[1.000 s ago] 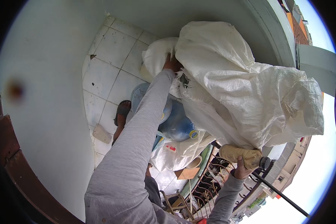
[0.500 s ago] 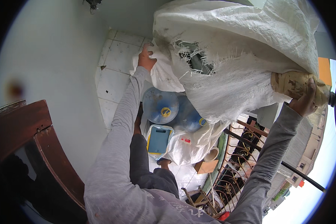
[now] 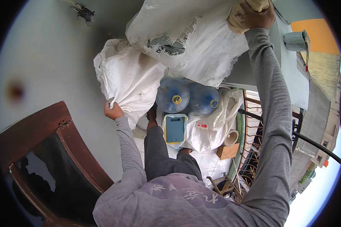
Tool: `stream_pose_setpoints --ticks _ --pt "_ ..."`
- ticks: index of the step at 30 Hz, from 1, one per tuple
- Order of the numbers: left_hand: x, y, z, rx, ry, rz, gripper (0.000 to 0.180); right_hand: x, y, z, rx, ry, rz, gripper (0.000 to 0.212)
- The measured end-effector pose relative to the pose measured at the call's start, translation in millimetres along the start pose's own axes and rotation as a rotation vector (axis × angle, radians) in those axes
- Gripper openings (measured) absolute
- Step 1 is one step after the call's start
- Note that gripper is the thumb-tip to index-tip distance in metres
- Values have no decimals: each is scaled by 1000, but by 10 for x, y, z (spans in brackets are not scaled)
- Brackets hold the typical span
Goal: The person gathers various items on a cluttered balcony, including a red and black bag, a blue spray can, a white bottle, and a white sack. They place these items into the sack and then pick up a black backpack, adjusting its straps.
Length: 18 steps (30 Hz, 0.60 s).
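My left hand (image 3: 113, 111) is closed on the edge of a white woven sack (image 3: 130, 75), which bulges up beside the wall on the left. Raised at the top right, my right hand (image 3: 259, 17) grips a dirty, tan plastic bottle (image 3: 236, 19); the top of the frame cuts part of it off. Between my hands hangs white woven sacking (image 3: 212, 49) with a frayed, torn hole, close to the bottle. Whether this and the sack at left are one piece, I cannot tell.
Two blue water jugs (image 3: 172, 94) stand on the floor ahead. Nearer are a blue-lidded box (image 3: 175, 128), more white sacking (image 3: 201, 140) and a brown box (image 3: 228, 151). A metal railing (image 3: 250, 130) runs along the right; a blue-grey cup (image 3: 294, 41) holds a brush. Left is a wooden frame (image 3: 34, 128).
My left hand has come nearer and left, drawing the sack toward me. My right hand has moved up and left with the bottle, and the torn sacking has shifted up and left.
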<state>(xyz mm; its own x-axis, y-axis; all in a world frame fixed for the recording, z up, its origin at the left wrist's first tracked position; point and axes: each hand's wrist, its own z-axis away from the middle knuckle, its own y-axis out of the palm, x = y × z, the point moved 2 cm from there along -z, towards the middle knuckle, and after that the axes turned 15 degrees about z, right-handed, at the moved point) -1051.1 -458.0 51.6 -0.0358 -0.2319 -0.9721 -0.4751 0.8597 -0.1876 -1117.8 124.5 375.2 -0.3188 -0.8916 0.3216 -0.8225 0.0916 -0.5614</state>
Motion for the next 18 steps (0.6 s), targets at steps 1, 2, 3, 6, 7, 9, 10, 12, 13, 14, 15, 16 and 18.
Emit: stream_pose_setpoints --ticks 1,2,3,6,7,9,10,12,13,14,15,16,18 --pt "79 -136 167 5 -10 -26 28 117 98 136 102 15 26 57" --pt "216 -249 306 26 -33 -75 27 213 194 298 208 30 50 47" --pt "363 -358 419 51 -50 -130 27 3 392 462 244 -93 141 52" --pt "958 -579 640 32 -152 -234 27 21 742 1093 382 -194 228 51" --pt "1208 -653 715 55 -178 -247 25 -40 807 1316 438 -177 265 51" --pt "1598 -836 785 83 -229 -284 22 -197 897 1720 558 -107 312 54" --pt "1687 -852 729 164 -312 -352 18 -338 918 1914 624 -50 340 56" --pt "1706 -709 538 412 -697 -672 48 -669 912 2203 591 61 410 61" --pt "1952 -738 384 532 -910 -895 90 -738 898 2243 591 72 378 63" --pt "1789 -524 186 461 -949 -873 101 -893 816 2316 584 92 390 64" --pt "1542 -222 -77 398 -975 -855 112 -1012 720 2366 568 123 407 66" --pt "1749 -158 -286 222 -954 -863 117 -958 689 2371 568 103 364 67" --pt "2307 -152 -536 -3 -957 -821 118 -802 546 2376 548 63 313 69"
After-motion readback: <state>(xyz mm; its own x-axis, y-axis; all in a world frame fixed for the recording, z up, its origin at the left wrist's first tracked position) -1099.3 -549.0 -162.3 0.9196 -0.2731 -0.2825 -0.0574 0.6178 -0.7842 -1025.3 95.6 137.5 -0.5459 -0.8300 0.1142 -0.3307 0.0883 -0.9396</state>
